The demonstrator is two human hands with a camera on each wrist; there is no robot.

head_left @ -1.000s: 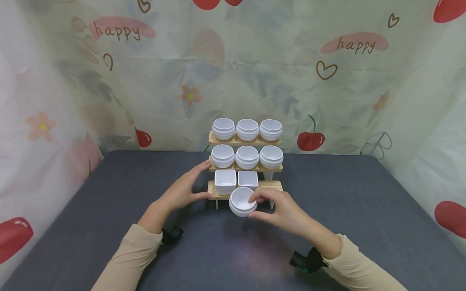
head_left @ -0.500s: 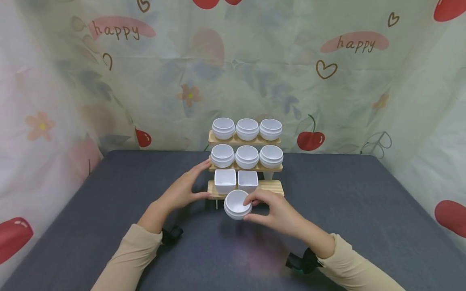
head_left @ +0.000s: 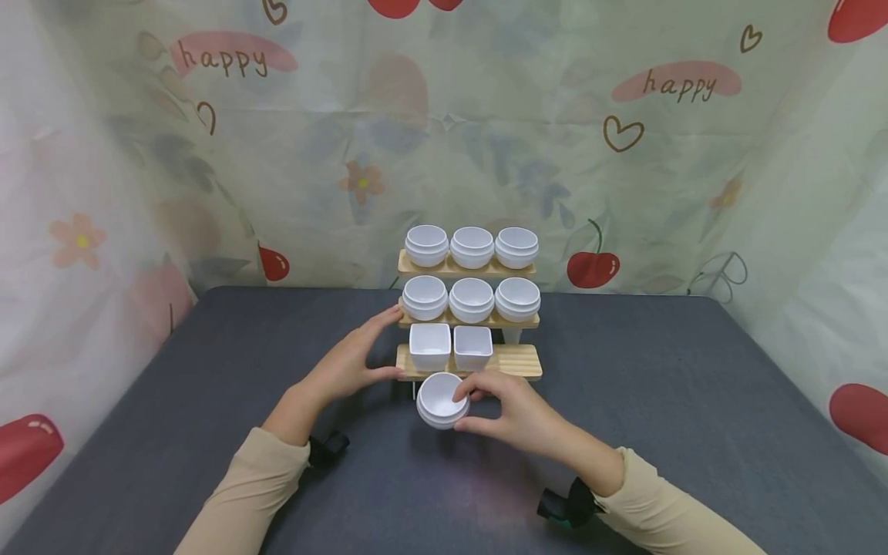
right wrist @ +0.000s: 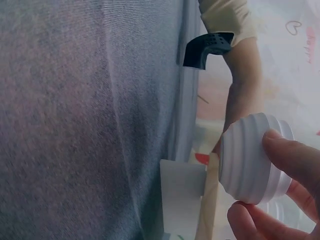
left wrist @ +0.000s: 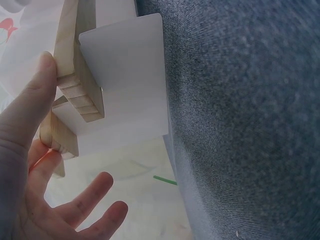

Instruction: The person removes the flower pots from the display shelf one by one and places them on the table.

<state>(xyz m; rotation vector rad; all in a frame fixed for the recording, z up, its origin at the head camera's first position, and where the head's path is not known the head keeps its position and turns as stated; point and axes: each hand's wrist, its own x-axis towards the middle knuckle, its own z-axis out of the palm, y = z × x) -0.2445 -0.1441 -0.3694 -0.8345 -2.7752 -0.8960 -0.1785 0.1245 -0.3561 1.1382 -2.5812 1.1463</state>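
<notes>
My right hand (head_left: 509, 412) pinches a small white round bowl (head_left: 438, 408) by its right side, thumb outside and a finger over the rim. The bowl tilts slightly towards the head camera, before the lowest shelf; its ribbed outside shows in the right wrist view. At the left end of a three-tier wooden stand (head_left: 520, 361), my left hand (head_left: 341, 362) holds on, thumb at the lowest board and fingertips at the middle board. In the left wrist view its other two fingers reach out free. Two white square bowls (head_left: 429, 347) stand on the lowest shelf, left and middle.
Three white round bowls (head_left: 472, 247) line the top shelf, and three more round bowls (head_left: 471, 301) line the middle one. White side panels (left wrist: 130, 75) carry the boards. Beneath lies a dark grey tablecloth (head_left: 659, 385); a printed curtain (head_left: 305, 169) hangs behind.
The right hand has moved left and towards the head camera with the round bowl, away from the lowest shelf, uncovering its right end. My left hand stays put.
</notes>
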